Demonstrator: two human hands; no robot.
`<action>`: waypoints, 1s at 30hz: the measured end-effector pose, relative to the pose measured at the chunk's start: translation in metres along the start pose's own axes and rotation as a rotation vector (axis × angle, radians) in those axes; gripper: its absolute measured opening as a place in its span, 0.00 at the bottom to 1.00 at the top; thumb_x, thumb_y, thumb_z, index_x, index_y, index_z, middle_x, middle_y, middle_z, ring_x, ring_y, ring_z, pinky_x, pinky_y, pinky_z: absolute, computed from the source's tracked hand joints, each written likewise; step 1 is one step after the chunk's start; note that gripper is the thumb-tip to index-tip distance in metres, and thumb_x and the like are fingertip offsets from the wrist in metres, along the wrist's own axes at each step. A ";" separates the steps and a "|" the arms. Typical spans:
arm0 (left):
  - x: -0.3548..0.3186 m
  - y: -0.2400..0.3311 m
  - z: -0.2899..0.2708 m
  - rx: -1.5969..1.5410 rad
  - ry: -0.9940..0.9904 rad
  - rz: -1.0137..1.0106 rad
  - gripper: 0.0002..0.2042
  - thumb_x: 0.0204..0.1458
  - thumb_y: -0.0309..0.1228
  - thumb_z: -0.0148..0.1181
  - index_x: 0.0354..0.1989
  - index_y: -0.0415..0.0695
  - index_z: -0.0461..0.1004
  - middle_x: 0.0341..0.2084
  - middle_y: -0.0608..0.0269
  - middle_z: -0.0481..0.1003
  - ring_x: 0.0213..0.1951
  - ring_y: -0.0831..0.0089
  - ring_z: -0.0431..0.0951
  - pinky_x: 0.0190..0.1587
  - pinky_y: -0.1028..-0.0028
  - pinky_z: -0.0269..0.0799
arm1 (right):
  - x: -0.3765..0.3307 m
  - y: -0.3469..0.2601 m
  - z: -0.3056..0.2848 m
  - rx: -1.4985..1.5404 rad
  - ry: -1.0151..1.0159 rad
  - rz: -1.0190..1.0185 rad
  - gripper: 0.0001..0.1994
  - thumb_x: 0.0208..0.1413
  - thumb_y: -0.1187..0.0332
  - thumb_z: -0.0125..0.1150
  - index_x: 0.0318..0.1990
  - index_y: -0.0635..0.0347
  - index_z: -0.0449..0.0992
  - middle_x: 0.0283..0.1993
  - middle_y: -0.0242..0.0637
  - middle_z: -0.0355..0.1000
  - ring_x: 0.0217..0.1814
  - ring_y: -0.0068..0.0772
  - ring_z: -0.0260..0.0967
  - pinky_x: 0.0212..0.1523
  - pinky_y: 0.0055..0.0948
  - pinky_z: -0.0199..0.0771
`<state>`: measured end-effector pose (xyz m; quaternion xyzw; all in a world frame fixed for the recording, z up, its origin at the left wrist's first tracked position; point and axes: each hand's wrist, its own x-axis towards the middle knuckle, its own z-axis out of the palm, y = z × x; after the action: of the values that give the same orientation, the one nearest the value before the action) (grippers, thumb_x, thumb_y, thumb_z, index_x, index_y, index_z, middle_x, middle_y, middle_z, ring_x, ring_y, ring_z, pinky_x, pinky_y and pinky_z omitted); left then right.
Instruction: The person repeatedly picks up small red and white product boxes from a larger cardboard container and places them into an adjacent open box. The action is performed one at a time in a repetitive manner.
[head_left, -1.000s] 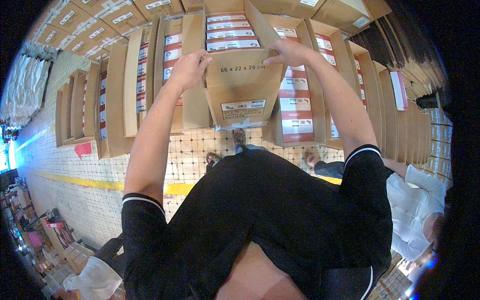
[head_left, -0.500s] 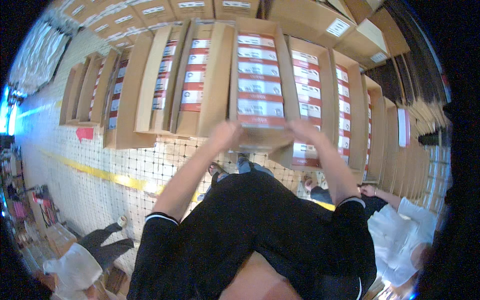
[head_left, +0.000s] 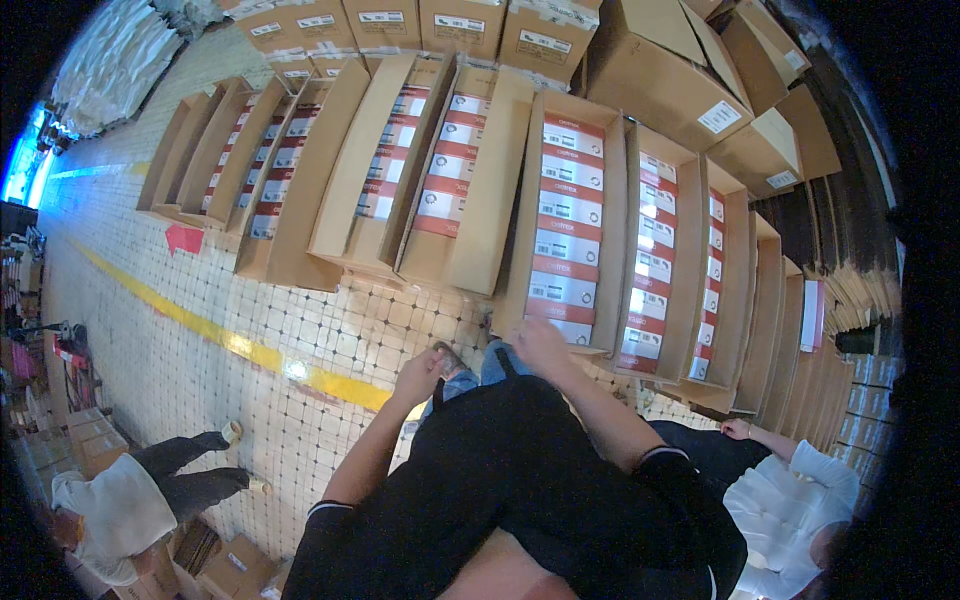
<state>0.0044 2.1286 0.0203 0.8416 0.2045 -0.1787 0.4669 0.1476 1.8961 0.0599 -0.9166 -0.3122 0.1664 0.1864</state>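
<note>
An open cardboard carton packed with several red and white small boxes stands on the tiled floor just in front of me. My right hand hovers at its near edge, fingers loose and holding nothing. My left hand hangs lower, to the left above the floor tiles, also holding nothing. My black shirt fills the lower middle of the view and hides my legs.
More open cartons of the same boxes stand in a row left and right. Closed cartons are stacked behind. A yellow line crosses the floor. One person crouches lower left, another in white lower right.
The carton I held up with both hands has come down into the row on the floor. Both hands have let go and dropped toward my body.
</note>
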 end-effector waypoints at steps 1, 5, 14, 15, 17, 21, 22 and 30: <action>-0.001 -0.005 -0.006 -0.002 0.013 -0.012 0.12 0.55 0.39 0.54 0.41 0.45 0.74 0.31 0.51 0.78 0.36 0.53 0.79 0.39 0.60 0.73 | 0.013 -0.014 0.012 0.037 -0.070 -0.051 0.11 0.52 0.60 0.57 0.35 0.58 0.77 0.42 0.47 0.72 0.48 0.48 0.70 0.48 0.45 0.70; 0.017 -0.002 -0.031 0.059 0.067 0.020 0.12 0.55 0.39 0.55 0.41 0.45 0.74 0.29 0.50 0.78 0.36 0.52 0.79 0.39 0.58 0.73 | 0.065 -0.044 0.064 -0.050 -0.188 -0.131 0.17 0.54 0.58 0.57 0.47 0.57 0.75 0.51 0.45 0.68 0.56 0.48 0.65 0.54 0.43 0.67; 0.070 0.014 -0.078 0.211 0.261 -0.017 0.26 0.55 0.40 0.54 0.60 0.43 0.60 0.52 0.41 0.68 0.50 0.46 0.72 0.49 0.55 0.70 | 0.149 -0.026 0.113 -0.444 0.040 -0.306 0.17 0.50 0.64 0.56 0.49 0.55 0.73 0.69 0.60 0.47 0.66 0.55 0.53 0.58 0.48 0.64; 0.074 0.013 -0.082 0.248 0.261 -0.024 0.27 0.55 0.40 0.54 0.61 0.42 0.59 0.53 0.41 0.68 0.51 0.46 0.72 0.50 0.55 0.69 | 0.142 -0.021 0.100 -0.561 0.009 -0.348 0.17 0.50 0.65 0.56 0.48 0.56 0.73 0.69 0.60 0.46 0.65 0.55 0.54 0.58 0.48 0.64; 0.088 0.012 -0.091 0.298 0.249 0.011 0.27 0.56 0.41 0.53 0.61 0.40 0.58 0.52 0.41 0.68 0.51 0.46 0.72 0.50 0.55 0.69 | 0.123 -0.022 0.072 -0.285 0.010 -0.175 0.14 0.49 0.67 0.55 0.44 0.59 0.72 0.70 0.60 0.44 0.63 0.55 0.57 0.55 0.47 0.68; 0.119 0.012 -0.098 0.335 0.096 -0.040 0.25 0.56 0.42 0.52 0.57 0.38 0.62 0.48 0.41 0.71 0.49 0.48 0.73 0.49 0.55 0.70 | 0.092 -0.014 0.024 -0.169 -0.086 0.051 0.14 0.56 0.66 0.50 0.49 0.54 0.72 0.70 0.61 0.42 0.63 0.58 0.59 0.53 0.50 0.70; 0.124 0.012 -0.100 0.353 0.028 -0.105 0.24 0.56 0.43 0.52 0.56 0.38 0.63 0.47 0.41 0.71 0.48 0.48 0.74 0.49 0.55 0.70 | 0.090 -0.017 0.020 -0.113 -0.123 0.093 0.13 0.56 0.66 0.50 0.48 0.55 0.71 0.70 0.61 0.42 0.62 0.58 0.60 0.52 0.51 0.71; 0.161 0.027 -0.123 0.627 -0.007 -0.108 0.16 0.57 0.41 0.49 0.37 0.39 0.73 0.33 0.43 0.78 0.37 0.49 0.80 0.38 0.55 0.76 | 0.109 -0.050 0.058 0.004 0.014 0.339 0.11 0.59 0.67 0.48 0.48 0.54 0.67 0.61 0.62 0.54 0.48 0.57 0.70 0.38 0.47 0.77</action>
<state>0.1691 2.2496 0.0221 0.9317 0.1824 -0.2606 0.1755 0.1788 2.0159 0.0109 -0.9569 -0.1514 0.1895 0.1596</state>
